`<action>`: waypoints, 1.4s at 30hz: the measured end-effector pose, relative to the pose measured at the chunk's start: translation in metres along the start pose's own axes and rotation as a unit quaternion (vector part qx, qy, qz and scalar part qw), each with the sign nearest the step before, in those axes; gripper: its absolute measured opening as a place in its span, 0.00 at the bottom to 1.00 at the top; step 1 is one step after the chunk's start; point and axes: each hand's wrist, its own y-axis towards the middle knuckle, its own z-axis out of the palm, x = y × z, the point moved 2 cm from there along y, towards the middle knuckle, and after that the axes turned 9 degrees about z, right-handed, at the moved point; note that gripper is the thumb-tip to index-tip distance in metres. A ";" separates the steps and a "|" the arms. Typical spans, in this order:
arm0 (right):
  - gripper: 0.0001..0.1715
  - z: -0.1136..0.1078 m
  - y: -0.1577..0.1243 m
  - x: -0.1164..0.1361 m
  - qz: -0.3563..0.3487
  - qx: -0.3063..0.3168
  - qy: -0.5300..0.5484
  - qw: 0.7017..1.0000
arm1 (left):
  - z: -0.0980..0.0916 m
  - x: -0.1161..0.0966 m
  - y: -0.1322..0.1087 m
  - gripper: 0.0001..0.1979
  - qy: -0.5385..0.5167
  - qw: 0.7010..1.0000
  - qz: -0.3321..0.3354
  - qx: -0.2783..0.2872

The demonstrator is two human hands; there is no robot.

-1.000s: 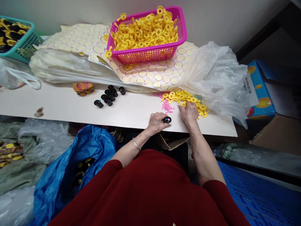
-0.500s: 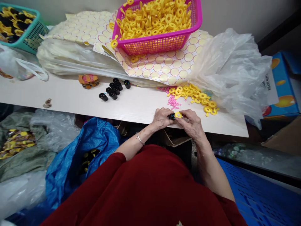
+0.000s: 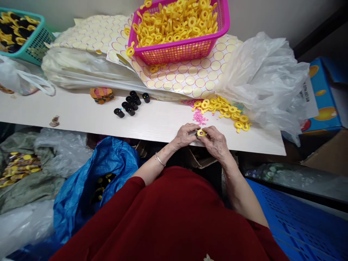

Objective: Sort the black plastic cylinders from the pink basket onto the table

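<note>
While my left hand (image 3: 185,135) grips a black tube (image 3: 193,133) and my right hand (image 3: 216,141) pinches a yellow ring (image 3: 201,130) at its end, between them, I judge uneven pressure could skew the ring.

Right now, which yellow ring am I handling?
The yellow ring between your left hand and right hand, pinkish at its centre; it alone is held, away from the yellow pile and pink basket.

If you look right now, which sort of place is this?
Probably a hand-assembly workshop: a pink basket heaped with yellow rings, black cylinders on the white table, and a blue sack holding black-and-yellow pieces.
</note>
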 end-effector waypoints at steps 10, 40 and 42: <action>0.19 0.005 -0.004 -0.001 0.048 -0.004 0.175 0.983 | -0.001 -0.003 0.003 0.09 -0.045 0.999 0.006 -0.013; 0.20 0.033 0.008 -0.002 0.372 -0.024 0.480 0.794 | 0.023 -0.009 0.008 0.19 -0.186 0.953 -0.188 -0.149; 0.21 0.033 0.008 -0.002 0.369 -0.024 0.487 0.791 | 0.019 -0.008 0.005 0.21 -0.201 0.954 -0.173 -0.139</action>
